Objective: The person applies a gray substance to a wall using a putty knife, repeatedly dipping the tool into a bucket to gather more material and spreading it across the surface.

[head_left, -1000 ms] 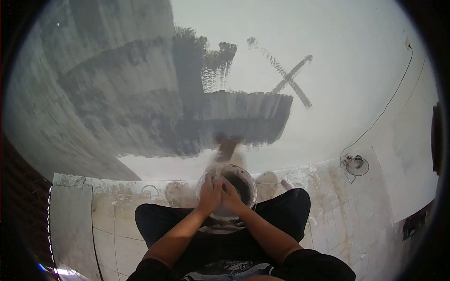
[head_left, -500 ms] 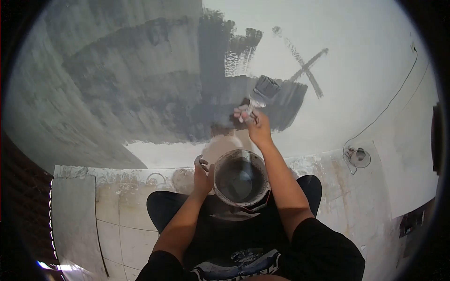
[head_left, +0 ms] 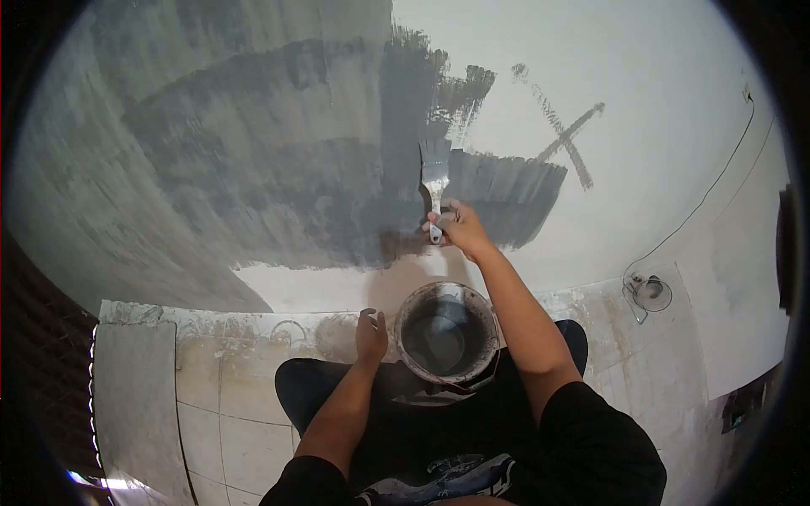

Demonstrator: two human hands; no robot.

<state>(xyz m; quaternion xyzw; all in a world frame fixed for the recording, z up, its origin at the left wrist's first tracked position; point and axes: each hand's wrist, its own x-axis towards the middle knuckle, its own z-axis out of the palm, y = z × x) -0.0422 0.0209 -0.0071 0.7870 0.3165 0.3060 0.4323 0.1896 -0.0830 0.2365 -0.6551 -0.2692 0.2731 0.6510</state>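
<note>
1. Two hands show in the head view. The right hand grasps a paintbrush by its handle, bristles pointing up at the wall, over its dark grey coat; whether they touch, I cannot tell.
2. The left hand is released, fingers loosely bent, just beside the bucket.
3. The bucket stands between the person's bent legs, near the floor's edge along the wall, with grey paint inside.
4. A grey cross marks the pale wall, right of the coat.
5. A grey board lies at the floor's left edge.
</note>
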